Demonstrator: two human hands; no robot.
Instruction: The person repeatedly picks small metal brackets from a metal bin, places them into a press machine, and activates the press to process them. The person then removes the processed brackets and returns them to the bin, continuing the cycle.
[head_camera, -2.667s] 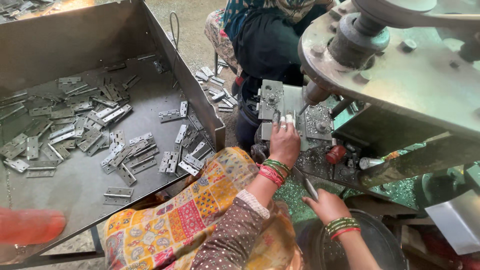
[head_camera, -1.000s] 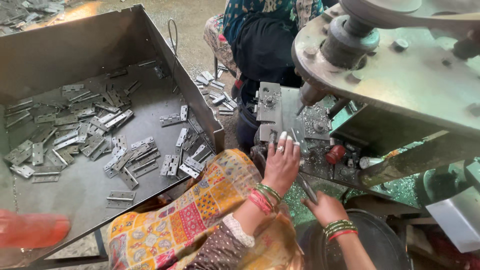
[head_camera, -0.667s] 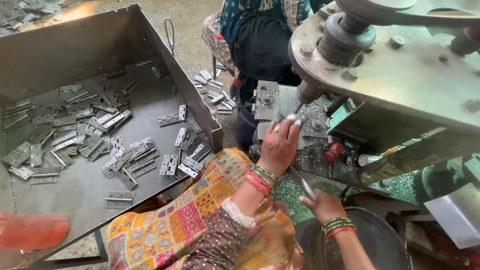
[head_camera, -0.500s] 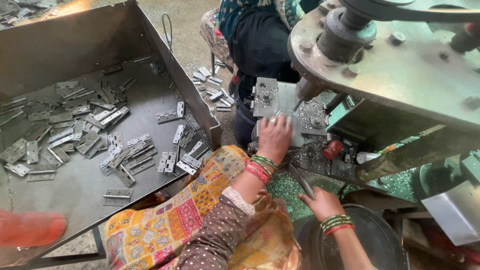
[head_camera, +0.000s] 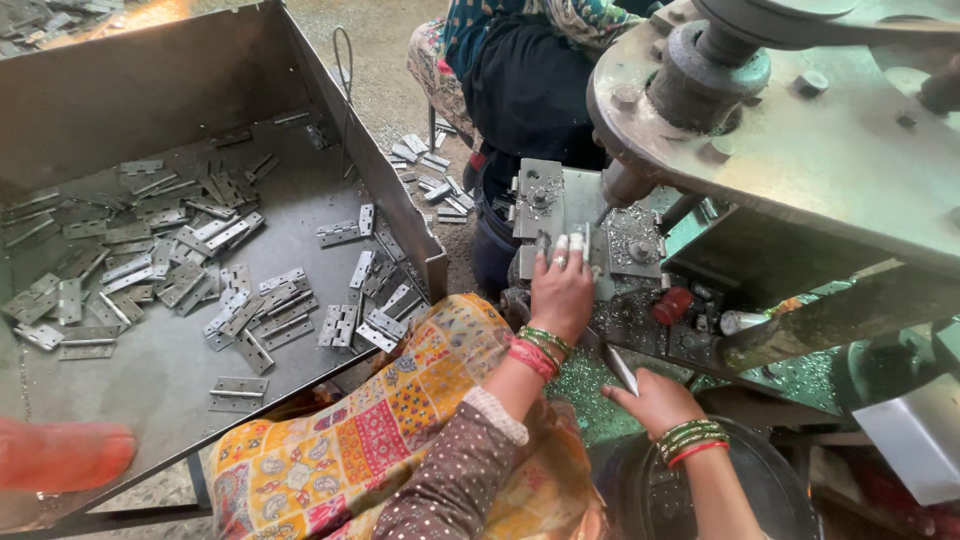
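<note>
Left hand fingers flat, spread narrow, pressing a metal plate under their tips on the press bed. Right hand closed around a thin metal rod jutting past its fingers.

My left hand presses a flat piece of bare grey metal on the press, whose steel looks dull and gritty with filings. The hinges shine faintly in the matt sheet-metal tray. My sleeve is soft dotted cloth.
</note>
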